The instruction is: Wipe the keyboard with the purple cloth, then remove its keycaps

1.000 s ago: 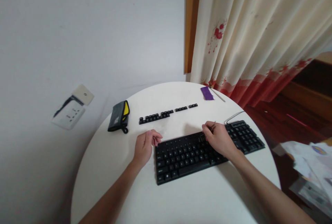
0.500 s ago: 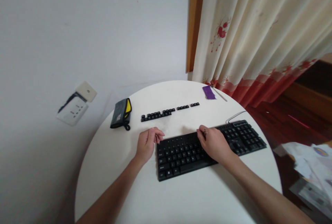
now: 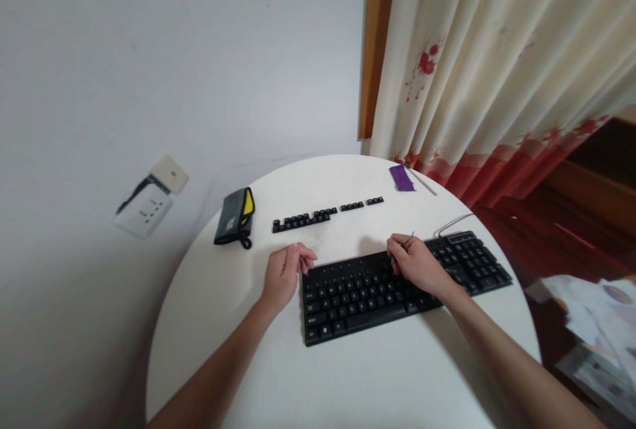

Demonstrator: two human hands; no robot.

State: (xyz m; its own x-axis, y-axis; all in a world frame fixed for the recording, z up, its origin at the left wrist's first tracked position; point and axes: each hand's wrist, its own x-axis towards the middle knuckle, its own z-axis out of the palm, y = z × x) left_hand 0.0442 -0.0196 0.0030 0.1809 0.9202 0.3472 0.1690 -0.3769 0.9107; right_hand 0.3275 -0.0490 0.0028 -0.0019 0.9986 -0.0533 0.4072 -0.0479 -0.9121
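Note:
A black keyboard (image 3: 368, 293) lies slantwise on the round white table, and its top row shows bare spots where keycaps are off. My left hand (image 3: 284, 273) rests at the keyboard's upper left corner, fingers curled in against that corner. Over the keyboard's upper edge, right of the middle, my right hand (image 3: 415, 263) is closed in a pinch. A thin wire-like end pokes out above its fingers; the rest of this slim tool is hidden. Behind the keyboard, loose black keycaps (image 3: 301, 220) stand lined up in rows.
A dark pouch with yellow lining (image 3: 234, 217) lies at the table's left edge. Toward the back right are a purple cloth (image 3: 402, 178) and a thin pale stick (image 3: 424, 182). The keyboard's cable (image 3: 454, 220) runs off the right side. Wall and curtain (image 3: 447, 85) border the table.
My right hand has shifted slightly right and up along the keyboard, and a thin tip now shows above its fingers. My left hand stays at the corner.

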